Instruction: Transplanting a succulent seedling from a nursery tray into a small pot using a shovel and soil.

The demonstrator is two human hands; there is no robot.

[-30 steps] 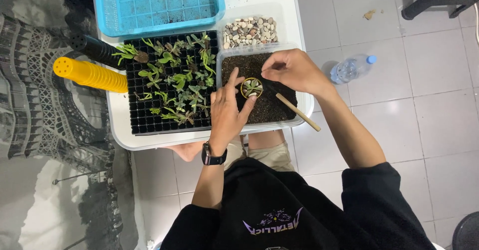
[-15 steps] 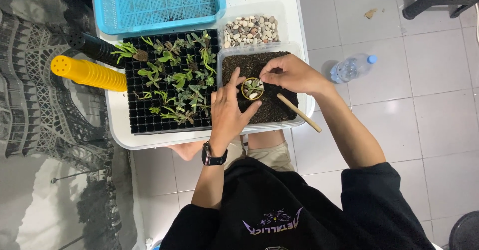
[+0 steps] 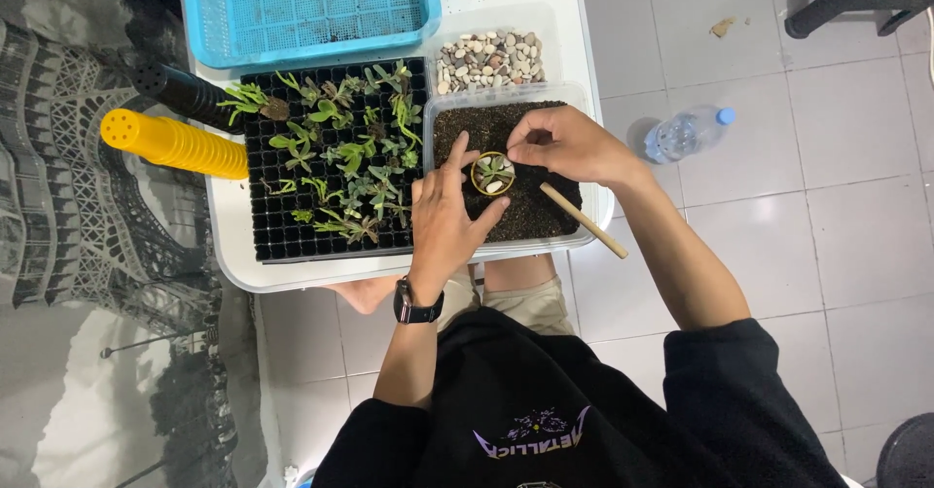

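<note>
Right now the small yellow pot, holding a little green plant and a few pale pebbles, stands on the dark soil in the clear tub, cupped between thumb and forefinger of the left hand. Just to its right, the right hand has its fingers pinched narrow at the rim, though what they pinch cannot be told, and a wooden stick slants across the soil below it. Behind the tub a clear tray of pebbles sits on the surface, with the black seedling tray to its left.

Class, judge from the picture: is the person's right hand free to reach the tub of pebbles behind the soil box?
Probably yes. The right hand hovers over the soil box, and the pebble tub sits open just beyond with nothing between them.
</note>
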